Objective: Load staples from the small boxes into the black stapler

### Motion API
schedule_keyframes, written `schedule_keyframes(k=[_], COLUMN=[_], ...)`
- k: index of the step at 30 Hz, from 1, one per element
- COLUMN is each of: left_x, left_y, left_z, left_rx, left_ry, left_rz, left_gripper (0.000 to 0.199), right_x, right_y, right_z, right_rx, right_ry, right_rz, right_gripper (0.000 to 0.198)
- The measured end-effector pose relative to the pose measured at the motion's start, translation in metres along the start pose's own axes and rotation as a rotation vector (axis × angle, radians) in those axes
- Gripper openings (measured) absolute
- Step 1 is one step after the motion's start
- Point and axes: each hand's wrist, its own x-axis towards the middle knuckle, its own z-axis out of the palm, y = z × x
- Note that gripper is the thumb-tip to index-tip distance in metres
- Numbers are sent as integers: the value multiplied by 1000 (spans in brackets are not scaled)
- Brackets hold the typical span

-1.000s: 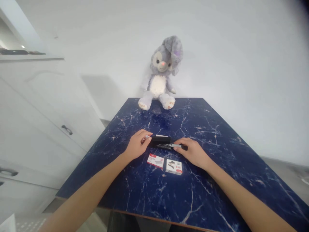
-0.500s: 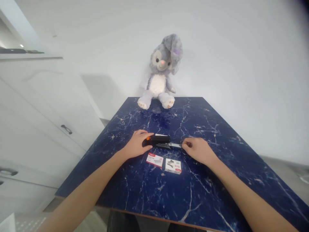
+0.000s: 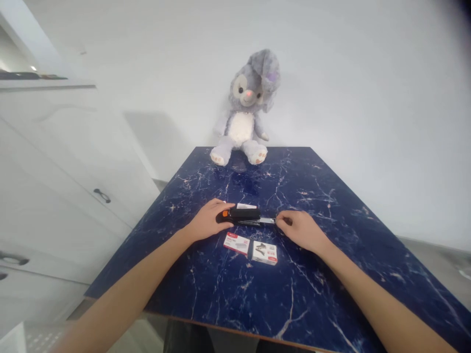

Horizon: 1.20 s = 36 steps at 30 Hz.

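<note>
A black stapler [image 3: 246, 214] with an orange patch at its left end lies crosswise on the blue table. My left hand [image 3: 210, 220] grips that end between thumb and fingers. Out of the stapler's right end sticks a silver metal tray [image 3: 267, 220]. My right hand [image 3: 299, 229] has its fingers closed in a pinch at the tray's outer tip, and the fingertips cover that tip. Nearer to me lie two small boxes side by side, a red and white box [image 3: 237, 243] and a white box with a dark picture [image 3: 264, 252]. Behind the stapler, another white piece [image 3: 247, 206] is partly hidden.
The table [image 3: 221, 289] has a dark blue marbled top. A grey plush rabbit [image 3: 243, 108] sits at its far edge against the wall. White cabinets [image 3: 55, 196] with dark handles stand along the left side.
My right hand has shifted slightly left, and a little less of the metal tray shows. More of the orange patch is visible beside my left hand. The boxes stay put.
</note>
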Motion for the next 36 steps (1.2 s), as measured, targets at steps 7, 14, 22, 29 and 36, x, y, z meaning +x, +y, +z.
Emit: schedule_keyframes(k=[7,14,22,29,36], left_x=[0,-1,-1,-1,-2], left_y=[4,4,4,7,6], left_z=[-1,0,0,2,5], left_rx=[50,53,25,13,-18], left_ry=[-24,-21,-20,-7,3], left_rz=[-1,7,36,101,134], left_gripper=[57,57,53,48,45], right_x=[-1,-2,-3,-3,-4], right_y=[-1,-4,-7,-6,-7], right_z=[2,3,5,6,8], right_rx=[27,57,55,57,52], right_ry=[-3,-12,-18,-34,-51], right_rz=[-79,-100,-126,-107,-110], right_gripper=[21,22,21,21,18])
